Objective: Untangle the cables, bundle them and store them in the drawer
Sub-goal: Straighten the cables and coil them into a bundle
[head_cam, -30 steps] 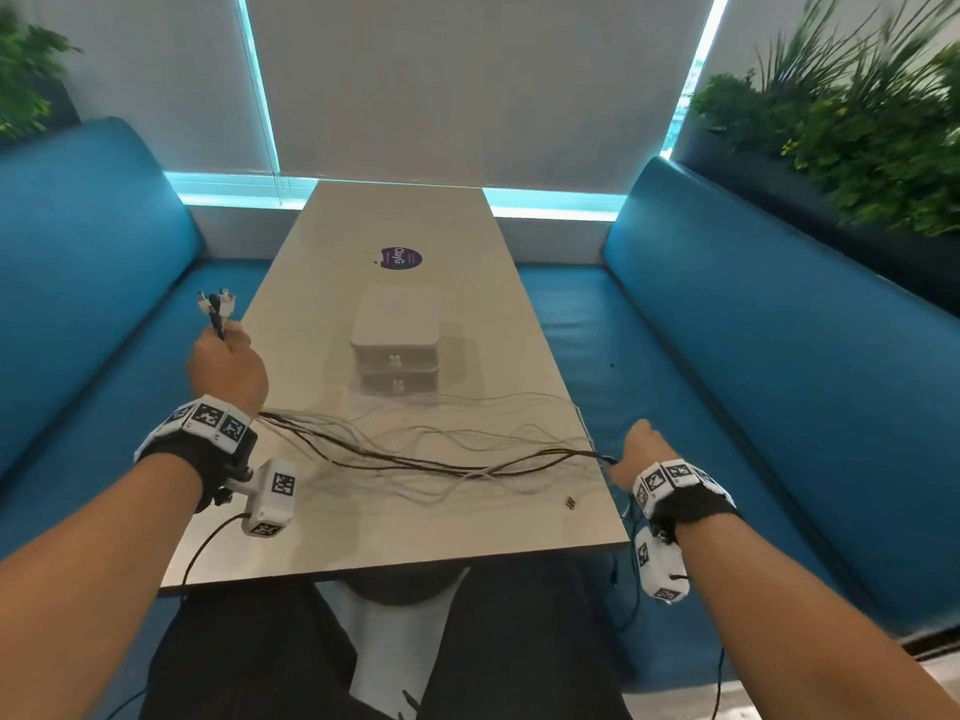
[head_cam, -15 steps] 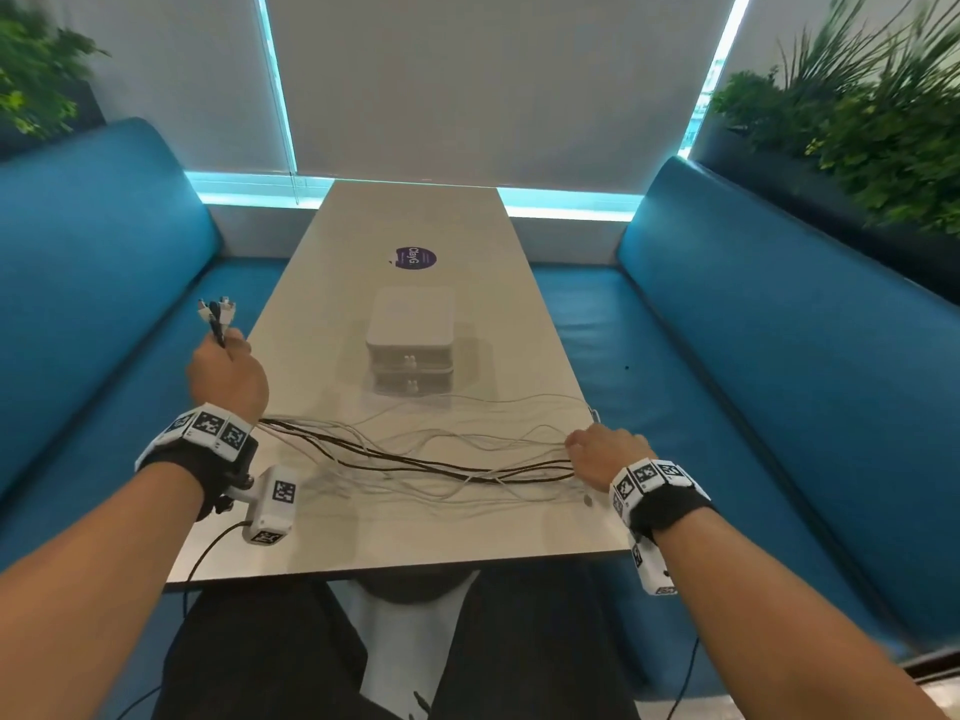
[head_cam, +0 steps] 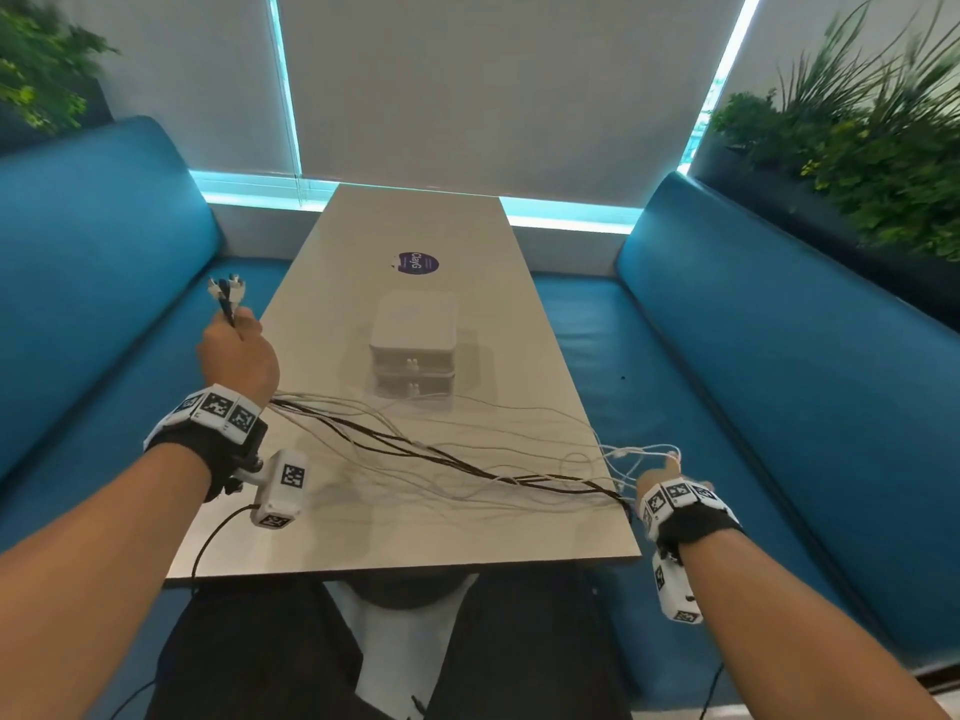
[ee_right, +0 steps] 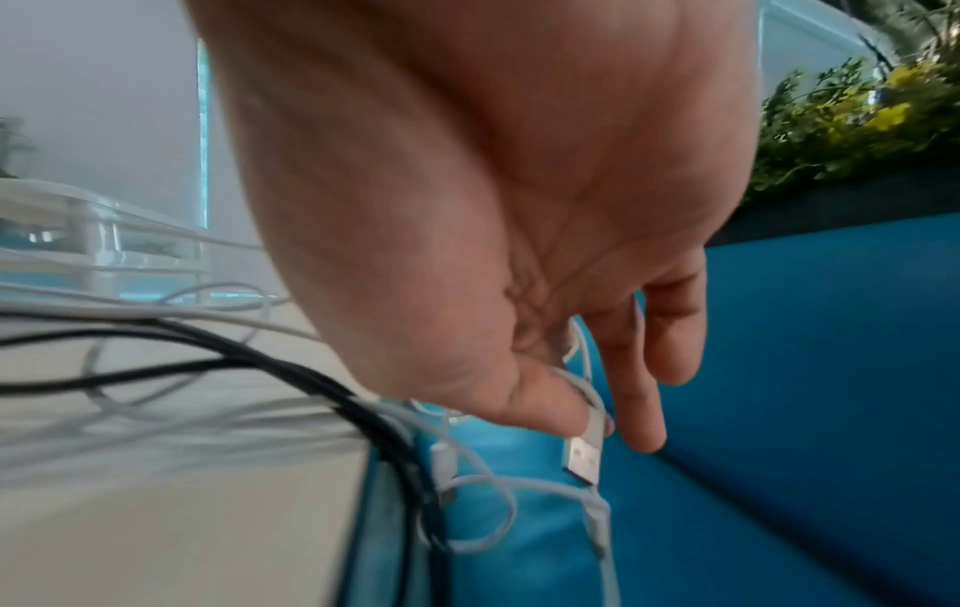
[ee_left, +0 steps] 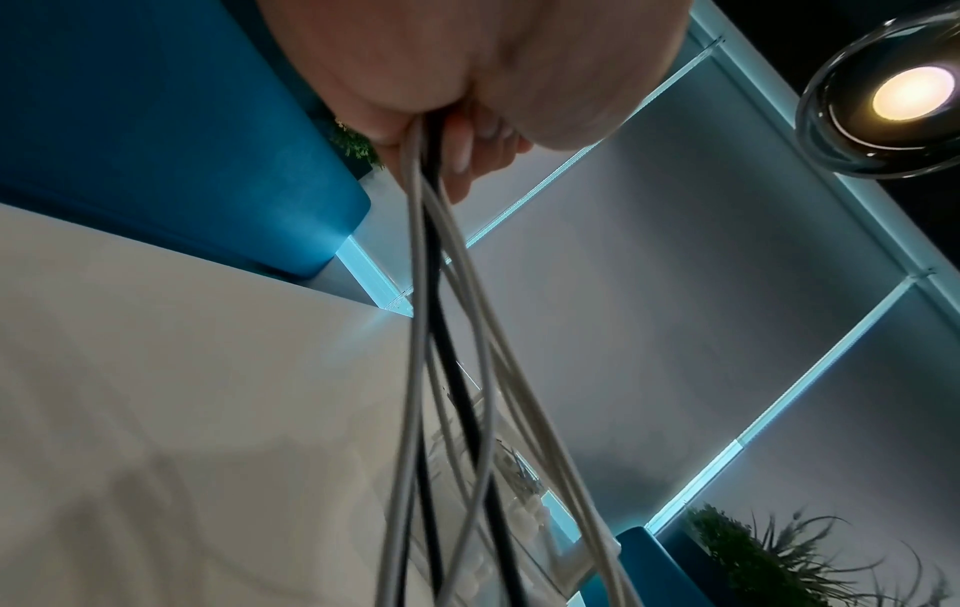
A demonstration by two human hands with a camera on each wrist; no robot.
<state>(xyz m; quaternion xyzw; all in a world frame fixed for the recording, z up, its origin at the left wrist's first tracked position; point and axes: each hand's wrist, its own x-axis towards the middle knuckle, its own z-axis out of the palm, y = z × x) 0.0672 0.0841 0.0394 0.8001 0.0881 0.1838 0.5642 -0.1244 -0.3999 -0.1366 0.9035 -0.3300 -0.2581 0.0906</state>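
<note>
Several thin white and black cables [head_cam: 457, 462] stretch across the near end of the table [head_cam: 363, 537], from hand to hand. My left hand [head_cam: 236, 350] grips one end of the bunch above the table's left edge, and the plugs [head_cam: 224, 291] stick up out of the fist. In the left wrist view the cables [ee_left: 446, 369] run down from the closed fingers. My right hand [head_cam: 662, 472] is past the table's right edge, where thumb and forefinger pinch a white USB plug [ee_right: 587, 449]. A white two-drawer box [head_cam: 414, 350] stands mid-table, both drawers closed.
Blue benches [head_cam: 779, 381] flank the table on both sides. A purple sticker [head_cam: 417, 263] lies beyond the drawer box. Plants [head_cam: 857, 137] stand behind the right bench and at the far left. White blinds close off the far end. My legs are under the near edge.
My right hand moved inward along the cables, then back out past the table's right edge, and now pinches a white plug. The left hand kept its grip and barely moved.
</note>
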